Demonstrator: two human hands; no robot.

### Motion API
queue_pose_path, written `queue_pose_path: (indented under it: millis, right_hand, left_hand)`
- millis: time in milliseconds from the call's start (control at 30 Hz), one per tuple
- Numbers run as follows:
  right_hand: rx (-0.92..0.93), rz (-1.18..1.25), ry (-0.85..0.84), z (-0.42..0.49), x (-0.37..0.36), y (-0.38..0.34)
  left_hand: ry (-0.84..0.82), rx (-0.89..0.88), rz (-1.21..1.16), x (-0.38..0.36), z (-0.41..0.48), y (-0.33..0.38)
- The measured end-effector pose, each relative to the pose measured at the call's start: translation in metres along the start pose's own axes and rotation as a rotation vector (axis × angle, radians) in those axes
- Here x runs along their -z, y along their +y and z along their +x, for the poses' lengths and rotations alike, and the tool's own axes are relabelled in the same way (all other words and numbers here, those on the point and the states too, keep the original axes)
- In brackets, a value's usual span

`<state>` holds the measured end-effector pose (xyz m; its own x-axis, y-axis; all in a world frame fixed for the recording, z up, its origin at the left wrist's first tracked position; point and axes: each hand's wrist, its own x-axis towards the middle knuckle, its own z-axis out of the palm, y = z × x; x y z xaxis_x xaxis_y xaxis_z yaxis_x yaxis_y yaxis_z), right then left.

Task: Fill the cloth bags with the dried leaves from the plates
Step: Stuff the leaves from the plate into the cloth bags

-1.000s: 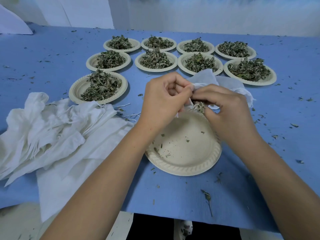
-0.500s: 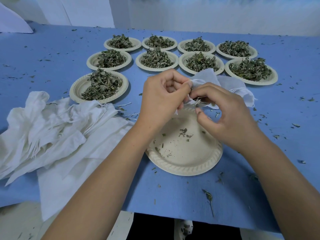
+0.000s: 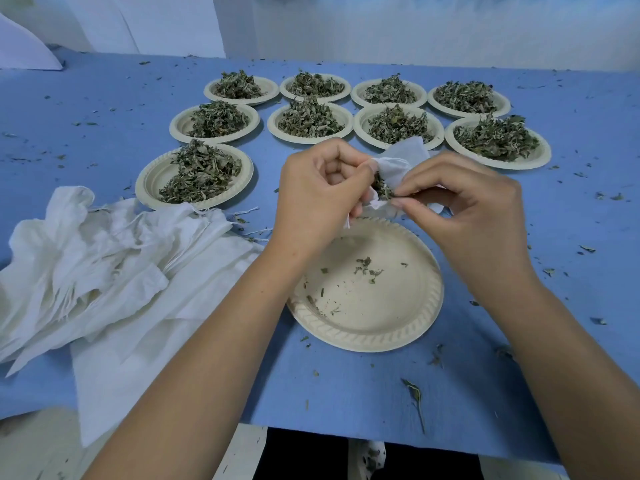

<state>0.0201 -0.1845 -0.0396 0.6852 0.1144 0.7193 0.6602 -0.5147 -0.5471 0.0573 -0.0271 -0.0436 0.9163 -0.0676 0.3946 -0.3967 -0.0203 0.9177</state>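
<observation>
1. The grip is a two-handed pinch at the centre of the frame. The left hand (image 3: pixel 318 192) has its fingers curled and nips the left edge of the cloth bag (image 3: pixel 400 162) at its mouth. The right hand (image 3: pixel 464 216) closes thumb and forefinger on the opposite edge, its fingertips touching the leaves there. Neither hand is spread.
2. The bag hangs between the two hands, just above the far rim of the near plate (image 3: pixel 363 337). A tuft of dried leaves (image 3: pixel 382 188) shows in its mouth. The rest of the bag trails up and to the right, behind the right hand.
3. The step in hand looks like tucking in the last of this plate's leaves. The near plate holds only crumbs and a few scraps near its middle.
4. The next move probably calls for keeping the mouth wide with the left hand while the right pushes the tuft down. The scraps on the plate then need gathering, or the bag needs closing. Whether it has a drawstring cannot be told here.
5. Much is left to do. Nine heaped plates (image 3: pixel 145 181) sit across the upper middle of the frame. A pile of empty bags (image 3: pixel 104 271) lies at the left on the blue bench (image 3: pixel 346 386).
</observation>
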Motion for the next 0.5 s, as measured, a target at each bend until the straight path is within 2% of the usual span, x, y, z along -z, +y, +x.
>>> queue_pose_path:
  millis: [100,200,300,367,433,500]
  right_hand:
    - [-0.007,-0.04,0.071,-0.004,-0.004,-0.001]
    - [0.091,-0.381,0.122,-0.005,-0.007,0.002]
    - [0.195,-0.581,-0.028,-0.003,-0.008,0.005]
    - [0.109,-0.502,-0.123,-0.002,-0.006,0.004]
    - [-0.016,-0.305,-0.06,0.0,0.001,0.001]
    - [-0.027,-0.144,-0.009,0.002,0.009,0.0]
  left_hand:
    - [-0.046,-0.003,-0.005,-0.002,-0.002,0.001]
    - [-0.152,-0.013,-0.018,-0.005,-0.006,0.001]
    - [-0.176,-0.007,-0.004,-0.007,-0.007,0.001]
    - [-0.087,-0.003,-0.005,-0.005,-0.004,0.001]
    - [0.047,-0.008,-0.036,-0.001,0.0,0.0]
    - [0.159,-0.017,-0.074,0.003,0.003,-0.001]
